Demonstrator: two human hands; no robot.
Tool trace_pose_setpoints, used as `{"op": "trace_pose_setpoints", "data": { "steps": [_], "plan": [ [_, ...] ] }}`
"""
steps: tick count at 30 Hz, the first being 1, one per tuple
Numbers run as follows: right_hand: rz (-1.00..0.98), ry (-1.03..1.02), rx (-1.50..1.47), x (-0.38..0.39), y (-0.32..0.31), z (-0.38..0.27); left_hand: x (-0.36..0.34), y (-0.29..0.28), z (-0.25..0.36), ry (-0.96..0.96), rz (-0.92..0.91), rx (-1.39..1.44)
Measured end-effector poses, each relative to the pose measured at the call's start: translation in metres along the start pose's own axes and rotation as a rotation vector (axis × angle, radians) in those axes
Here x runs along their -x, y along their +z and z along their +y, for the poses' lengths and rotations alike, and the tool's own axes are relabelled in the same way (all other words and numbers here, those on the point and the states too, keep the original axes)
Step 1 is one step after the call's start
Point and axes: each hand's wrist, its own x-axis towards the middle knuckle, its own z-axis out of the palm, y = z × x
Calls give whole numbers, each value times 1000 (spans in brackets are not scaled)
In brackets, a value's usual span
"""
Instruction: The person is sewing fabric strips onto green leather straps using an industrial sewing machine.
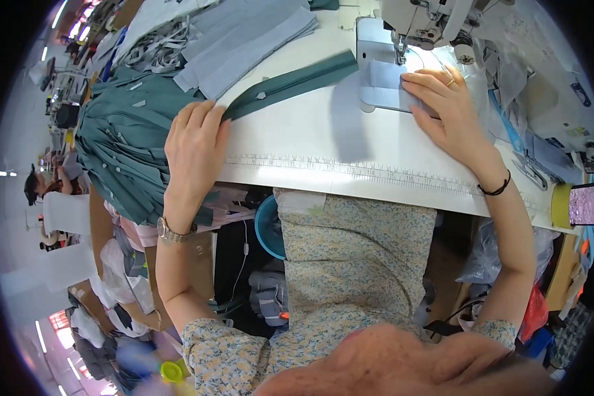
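My left hand (pixel 195 138) has its fingers closed over the near end of a dark green zipper (pixel 290 80). The zipper slants up across the white table toward the machine, with a small pale pull on it. My right hand (pixel 445 109) lies with fingers outstretched on the metal bed of a sewing machine (pixel 429 23), just right of the presser foot (pixel 400 56). Its fingertips are at the edge of a small light grey-blue piece (pixel 384 78), apparently cloth, on the bed. A heap of similar green zippers (pixel 129 138) is beside my left hand.
Grey-blue cloth pieces (pixel 244 49) are stacked at the back left, next to tangled grey strips (pixel 158 49). A ruler tape (pixel 350 169) runs along the table's front. Thread snips (pixel 531 170) lie at right. A blue basket (pixel 268 228) stands below the table.
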Motion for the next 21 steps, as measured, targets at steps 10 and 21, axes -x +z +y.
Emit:
{"op": "trace_pose_setpoints", "data": {
  "steps": [10,21],
  "plan": [
    [-3,34,-13,-1,-2,-7,-116,64,57,-69,-139,481],
    [33,16,24,2,4,-2,-115,30,43,-279,102,1103]
  ]
}}
